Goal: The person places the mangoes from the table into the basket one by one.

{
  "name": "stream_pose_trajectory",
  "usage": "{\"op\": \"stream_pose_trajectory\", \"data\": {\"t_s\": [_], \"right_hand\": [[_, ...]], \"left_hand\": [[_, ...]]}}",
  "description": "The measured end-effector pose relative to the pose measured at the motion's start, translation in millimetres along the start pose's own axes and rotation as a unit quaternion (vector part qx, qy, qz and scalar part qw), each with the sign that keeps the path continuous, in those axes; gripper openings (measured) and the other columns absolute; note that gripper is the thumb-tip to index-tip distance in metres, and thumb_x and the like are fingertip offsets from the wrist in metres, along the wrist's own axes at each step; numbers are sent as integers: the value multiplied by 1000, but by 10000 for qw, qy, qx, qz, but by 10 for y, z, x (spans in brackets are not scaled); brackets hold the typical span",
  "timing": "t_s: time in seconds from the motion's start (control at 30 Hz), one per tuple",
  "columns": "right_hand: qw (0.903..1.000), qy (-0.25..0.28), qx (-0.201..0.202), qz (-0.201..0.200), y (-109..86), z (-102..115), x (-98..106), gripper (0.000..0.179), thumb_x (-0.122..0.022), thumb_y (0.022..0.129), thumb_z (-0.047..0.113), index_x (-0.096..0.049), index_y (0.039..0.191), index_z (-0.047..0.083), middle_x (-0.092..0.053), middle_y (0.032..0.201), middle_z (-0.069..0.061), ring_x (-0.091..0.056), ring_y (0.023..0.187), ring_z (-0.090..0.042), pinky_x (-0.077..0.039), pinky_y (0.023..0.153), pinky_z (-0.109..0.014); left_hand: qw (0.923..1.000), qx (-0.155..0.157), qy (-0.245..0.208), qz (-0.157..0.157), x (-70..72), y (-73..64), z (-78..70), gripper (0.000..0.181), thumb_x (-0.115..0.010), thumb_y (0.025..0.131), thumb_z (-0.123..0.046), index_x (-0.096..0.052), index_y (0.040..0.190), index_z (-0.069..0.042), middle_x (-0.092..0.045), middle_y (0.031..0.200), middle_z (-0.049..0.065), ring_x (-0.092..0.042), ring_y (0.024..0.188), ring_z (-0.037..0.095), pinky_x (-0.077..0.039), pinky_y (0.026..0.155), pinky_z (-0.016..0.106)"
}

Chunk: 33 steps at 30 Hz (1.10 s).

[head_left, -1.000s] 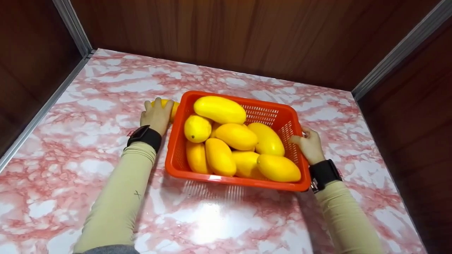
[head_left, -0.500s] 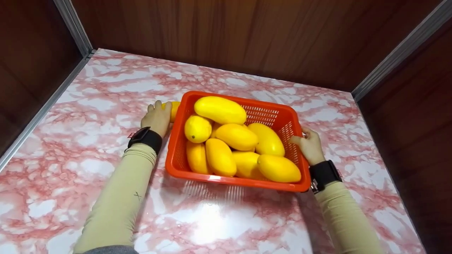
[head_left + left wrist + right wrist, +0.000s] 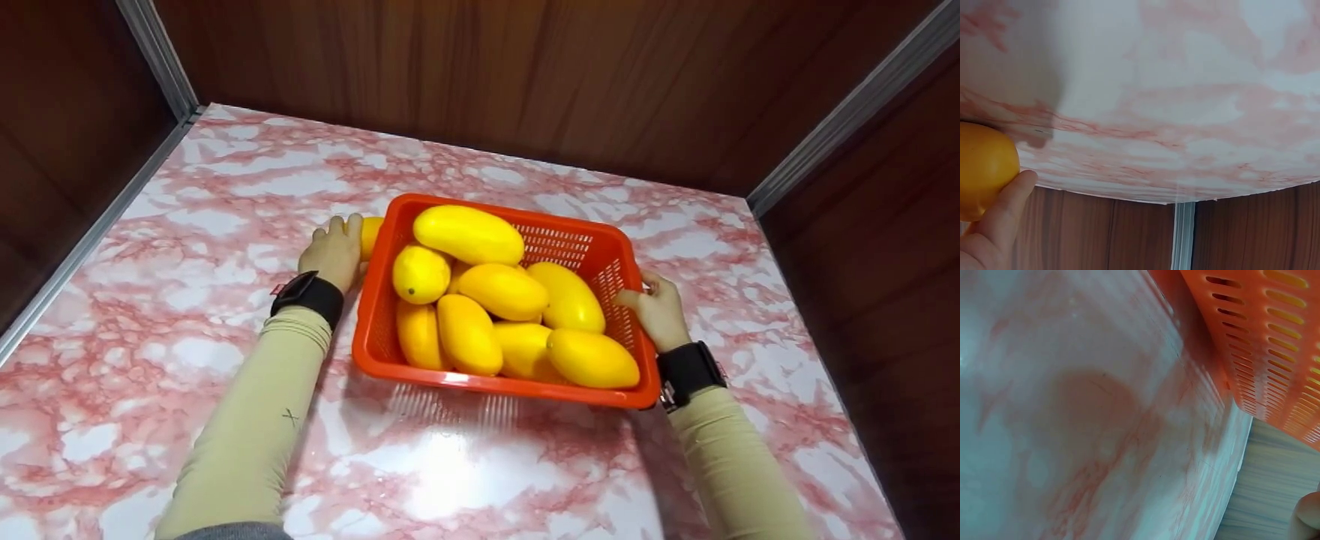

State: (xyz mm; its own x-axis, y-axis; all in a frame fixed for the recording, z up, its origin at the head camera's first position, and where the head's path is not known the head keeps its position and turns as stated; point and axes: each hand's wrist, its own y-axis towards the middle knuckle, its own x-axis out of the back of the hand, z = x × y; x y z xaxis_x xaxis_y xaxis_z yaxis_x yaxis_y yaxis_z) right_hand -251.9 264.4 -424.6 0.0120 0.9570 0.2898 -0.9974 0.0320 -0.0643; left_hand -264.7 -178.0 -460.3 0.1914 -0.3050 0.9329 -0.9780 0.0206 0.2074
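My left hand [image 3: 330, 255] is at the left side of a red-orange plastic basket [image 3: 450, 379], with its fingers against a yellow mango [image 3: 371, 234] on the table outside the basket. In the left wrist view, a finger lies along the side of that mango [image 3: 985, 169]; the basket wall partly hides its far end in the head view. My right hand [image 3: 661, 311] grips the basket's right rim, thumb inside and fingers outside. Several mangoes [image 3: 502, 291] are piled in the basket. In the right wrist view, the slotted basket wall [image 3: 1258, 343] and one fingertip [image 3: 1306, 514] show.
The basket stands on a red-and-white marbled table [image 3: 187, 352]. Dark wood-grain panels [image 3: 465, 75] enclose the back and both sides, with grey metal strips [image 3: 161, 60] at the corners. Light glares off the table in front of the basket.
My left hand has shifted slightly toward the basket and nearer to me, its fingers moving from over the mango to its left end. The right hand and basket have stayed nearly still.
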Motion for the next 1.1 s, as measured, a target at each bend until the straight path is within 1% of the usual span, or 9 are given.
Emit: {"op": "stream_pose_trajectory", "data": {"t_s": [0.17, 0.4, 0.47, 0.63, 0.83, 0.97, 1.1], "right_hand": [[10000, 18, -68, 36, -5, 8, 15, 52, -58, 83, -1, -51, 134, -5, -60, 111, -30, -68, 82, -27, -56, 68, -37], [10000, -36, -56, 50, 4, -6, 13, 53, -57, 83, 0, -50, 136, -4, -58, 116, -33, -68, 85, -29, -56, 70, -38], [10000, -37, -47, 48, 3, -5, 9, 53, -57, 83, 0, -50, 135, -4, -58, 115, -33, -68, 84, -29, -56, 70, -39], [9999, -47, -95, 61, -8, 21, 6, 51, -57, 84, -1, -51, 134, -5, -59, 114, -33, -68, 84, -30, -56, 70, -39], [9998, -65, -159, 86, -12, 51, 8, 52, -56, 83, -1, -50, 135, -5, -57, 117, -34, -67, 87, -33, -56, 71, -41], [9999, -87, -83, 26, -4, 39, 6, 50, -57, 82, -1, -52, 132, -6, -59, 115, -33, -68, 84, -30, -56, 69, -38], [9999, -98, -63, -64, -2, 0, -2, 49, -58, 82, -1, -53, 131, -6, -60, 112, -32, -68, 80, -26, -56, 67, -36]], "left_hand": [[9998, 94, -152, -3, 12, -15, -4, 72, -71, 82, -11, -29, 139, -1, -43, 119, 32, -52, 91, 52, -50, 69, 58], [9996, 241, -160, 59, 15, -13, 8, 81, -72, 81, -11, -26, 146, 0, -36, 125, 36, -49, 96, 54, -50, 68, 58], [9993, 307, -190, 42, 20, -12, 15, 80, -73, 81, -11, -27, 145, 2, -34, 125, 36, -48, 97, 54, -50, 68, 58], [9984, 463, -311, -111, 72, -17, 13, 73, -77, 80, -16, -34, 135, 7, -35, 121, 33, -48, 96, 52, -50, 70, 59], [9965, 689, -287, -366, 135, -27, 16, 72, -76, 81, -28, -36, 129, 7, -42, 113, 30, -49, 96, 49, -48, 74, 57], [9951, 710, -283, -620, 149, -35, 30, 71, -76, 79, -30, -38, 125, 8, -48, 106, 30, -50, 91, 48, -47, 75, 56], [9936, 679, -351, -837, 163, -36, 47, 69, -77, 78, -29, -39, 122, 8, -49, 105, 29, -52, 89, 47, -47, 76, 55]]}}
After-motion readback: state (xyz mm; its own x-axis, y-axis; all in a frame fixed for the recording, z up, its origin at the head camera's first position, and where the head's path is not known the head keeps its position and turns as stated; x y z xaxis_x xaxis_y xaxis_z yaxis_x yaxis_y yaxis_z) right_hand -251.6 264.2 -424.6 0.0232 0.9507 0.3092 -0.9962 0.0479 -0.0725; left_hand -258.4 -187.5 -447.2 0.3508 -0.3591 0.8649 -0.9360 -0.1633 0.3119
